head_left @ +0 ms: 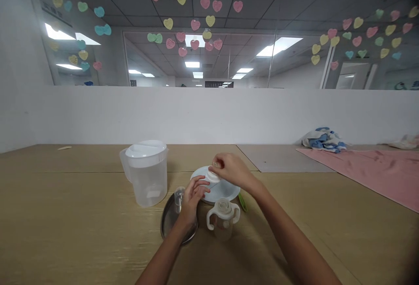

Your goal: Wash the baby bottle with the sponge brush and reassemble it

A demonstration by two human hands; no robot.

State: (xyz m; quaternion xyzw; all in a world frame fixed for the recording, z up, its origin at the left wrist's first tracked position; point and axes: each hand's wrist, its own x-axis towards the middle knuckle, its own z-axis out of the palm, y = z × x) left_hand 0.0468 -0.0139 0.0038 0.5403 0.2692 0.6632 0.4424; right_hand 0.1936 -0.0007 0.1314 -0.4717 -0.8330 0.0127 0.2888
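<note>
My right hand (231, 169) pinches a small white bottle top (213, 176), with a clear part showing by the fingertips. It is held over a pale blue bowl (225, 191). My left hand (195, 192) is at the bowl's left side, fingers apart and slightly curled, close to the bottle top; I cannot tell if they touch it. A clear cup with two white handles (224, 217) stands in front of the bowl. Left of it lies a dark metal tray (168, 219), partly covered by my left hand and forearm. A small clear container (179, 197) stands at the tray.
A translucent lidded pitcher (149, 180) stands left of the tray. Right of the bowl lies a green-handled utensil (242, 202). A pink cloth (369, 171) and a crumpled blue-and-white cloth (324, 140) lie at the right. A low white wall (196, 115) closes off the table's back.
</note>
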